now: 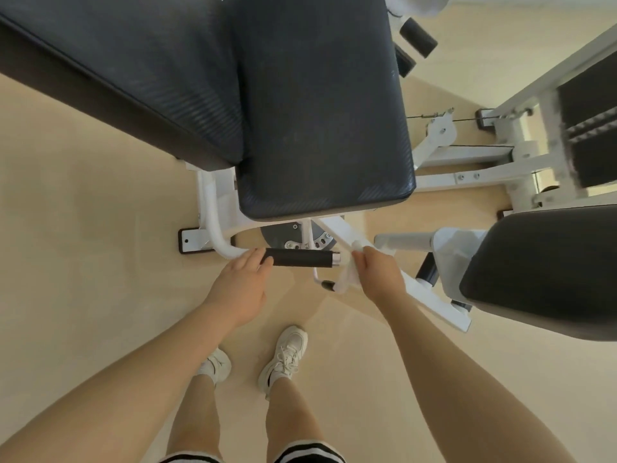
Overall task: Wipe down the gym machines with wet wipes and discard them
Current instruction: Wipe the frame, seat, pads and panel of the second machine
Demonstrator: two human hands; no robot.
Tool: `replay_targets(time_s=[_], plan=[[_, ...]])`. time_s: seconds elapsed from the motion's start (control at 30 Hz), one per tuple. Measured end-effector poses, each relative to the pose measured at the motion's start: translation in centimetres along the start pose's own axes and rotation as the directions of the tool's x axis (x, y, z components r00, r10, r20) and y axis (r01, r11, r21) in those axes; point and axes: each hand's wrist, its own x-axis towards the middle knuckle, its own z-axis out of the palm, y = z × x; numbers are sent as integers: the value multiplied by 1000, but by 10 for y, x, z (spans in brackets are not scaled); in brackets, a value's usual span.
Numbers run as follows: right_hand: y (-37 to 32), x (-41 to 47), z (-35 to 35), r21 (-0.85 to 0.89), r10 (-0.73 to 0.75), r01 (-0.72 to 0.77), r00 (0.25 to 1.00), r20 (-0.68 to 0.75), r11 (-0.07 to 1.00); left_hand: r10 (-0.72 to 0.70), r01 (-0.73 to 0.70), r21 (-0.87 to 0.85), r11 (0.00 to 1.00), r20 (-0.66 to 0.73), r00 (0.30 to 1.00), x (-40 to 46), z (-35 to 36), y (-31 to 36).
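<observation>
A white gym machine stands in front of me, with a dark padded seat (320, 108) and backrest (110, 71). Below the seat's front edge a black foam handle (300, 257) sticks out on a white tube (217, 235). My left hand (240, 289) holds the left end of this handle, fingers curled over it. My right hand (380, 272) grips a white wet wipe (347, 279) just right of the handle's metal end cap, against a white frame bar (337, 228).
A second dark pad (541, 269) juts in at the right on a white arm. The weight stack and cable frame (534, 142) stand at the far right. Black foam rollers (417, 38) show above the seat. My feet in white sneakers (283, 359) stand on the beige floor.
</observation>
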Motion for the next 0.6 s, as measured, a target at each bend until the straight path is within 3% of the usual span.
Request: replay_targets(time_s=[0.07,0.27,0.33,0.43,0.53,0.6], plan=[[17,-24,-7,147,49,-36,995,-83,989,29,-30,-6,1000,-10,1000,-1,-8,24],[69,-110,-38,287,217,-215,976,25,934,123,-123,-4,992,-30,992,-2,-42,106],[84,-129,-55,189,161,-176,983,91,966,157,-158,-8,987,-23,987,2,-53,130],[105,-142,-81,-115,28,-14,993,116,993,211,-212,-12,977,-49,976,12,-62,161],[133,-136,-102,-355,-13,29,999,48,934,273,-275,-29,961,-43,961,26,-64,188],[151,-128,-114,-506,44,14,994,101,863,314,-315,-39,948,-19,949,37,-62,203]])
